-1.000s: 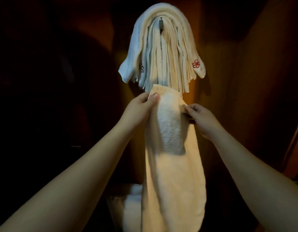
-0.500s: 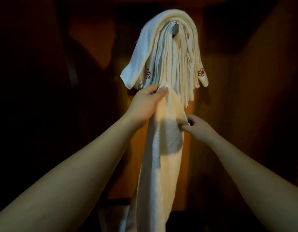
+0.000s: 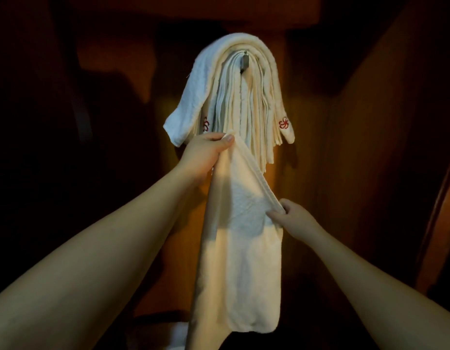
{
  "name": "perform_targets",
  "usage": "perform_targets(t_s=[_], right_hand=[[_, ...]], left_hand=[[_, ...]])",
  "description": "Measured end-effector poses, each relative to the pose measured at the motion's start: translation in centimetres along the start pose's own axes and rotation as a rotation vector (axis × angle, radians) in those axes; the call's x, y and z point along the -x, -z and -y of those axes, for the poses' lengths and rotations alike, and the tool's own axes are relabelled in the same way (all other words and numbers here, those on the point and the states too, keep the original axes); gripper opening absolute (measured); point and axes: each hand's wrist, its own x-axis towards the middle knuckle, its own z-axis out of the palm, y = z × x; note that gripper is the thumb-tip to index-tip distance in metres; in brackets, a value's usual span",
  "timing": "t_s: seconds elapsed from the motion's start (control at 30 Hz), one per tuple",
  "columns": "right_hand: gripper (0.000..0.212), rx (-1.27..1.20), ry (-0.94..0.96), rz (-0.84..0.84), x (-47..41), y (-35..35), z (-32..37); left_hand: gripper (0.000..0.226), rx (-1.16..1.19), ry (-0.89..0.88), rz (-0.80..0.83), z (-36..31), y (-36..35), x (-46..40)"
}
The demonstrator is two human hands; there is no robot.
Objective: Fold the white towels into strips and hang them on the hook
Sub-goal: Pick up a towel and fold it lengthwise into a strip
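I see my left hand (image 3: 206, 154) pinching the white towel's (image 3: 240, 248) top corner and my right hand (image 3: 290, 214) pinching its lower edge, below the hook (image 3: 244, 63) crowded with folded towels (image 3: 234, 97) showing red flower emblems (image 3: 284, 123), no readable writing

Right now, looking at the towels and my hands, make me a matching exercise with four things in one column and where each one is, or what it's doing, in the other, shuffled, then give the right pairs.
Things:
1. left hand
2. right hand
3. hook
4. red embroidered mark

Places or states:
A. under the arch of the hung towels
B. pinches the top corner of the held towel
C. near the end of the rightmost hung strip
D. grips the held towel's ribbed edge, lower down

Pairs: 1-B, 2-D, 3-A, 4-C
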Motion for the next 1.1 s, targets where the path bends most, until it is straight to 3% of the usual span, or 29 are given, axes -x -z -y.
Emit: perform_targets(t_s=[0.13, 0.3, 0.37, 0.43, 0.53, 0.7, 0.83, 1.03, 1.1], right_hand=[[0.032, 0.000, -0.002, 0.123, 0.6, 0.8, -1.3], [0.038, 0.394, 0.068, 0.119, 0.0, 2.9, -2.9], [0.043, 0.423, 0.004, 0.148, -0.2, 3.7, -3.8], [0.031, 0.301, -0.079, 0.142, 0.0, 4.4, -5.0], [0.029, 0.097, -0.126, 0.040, 0.4, 5.9, -6.0], [0.050, 0.226, -0.165, -0.035, 0.6, 8.2, -6.6], [0.032, 0.258, -0.186, -0.002, 1.7, 10.1, -6.5], [0.022, 0.011, -0.034, -0.050, 2.8, 10.9, 1.3], [0.039, -0.242, 0.006, -0.042, 3.6, 10.7, 5.4]], left_hand=[[0.005, 0.025, 0.058, -0.050, -0.9, 0.2, -0.8], [0.002, 0.042, 0.110, -0.100, -1.8, 0.4, -1.5], [0.023, 0.065, 0.121, -0.130, -2.2, 0.3, -1.6], [0.041, 0.090, 0.144, -0.166, -2.5, 0.4, -1.7], [0.044, 0.106, 0.167, -0.186, -2.8, 0.4, -1.8], [0.037, 0.072, 0.272, -0.262, -3.0, -0.1, -1.8], [0.022, 0.078, 0.275, -0.355, -3.6, 0.2, -1.8], [0.023, 0.093, 0.153, -0.275, -3.2, -0.8, 0.4], [0.020, 0.072, 0.106, -0.249, -3.1, -1.6, 1.6]])
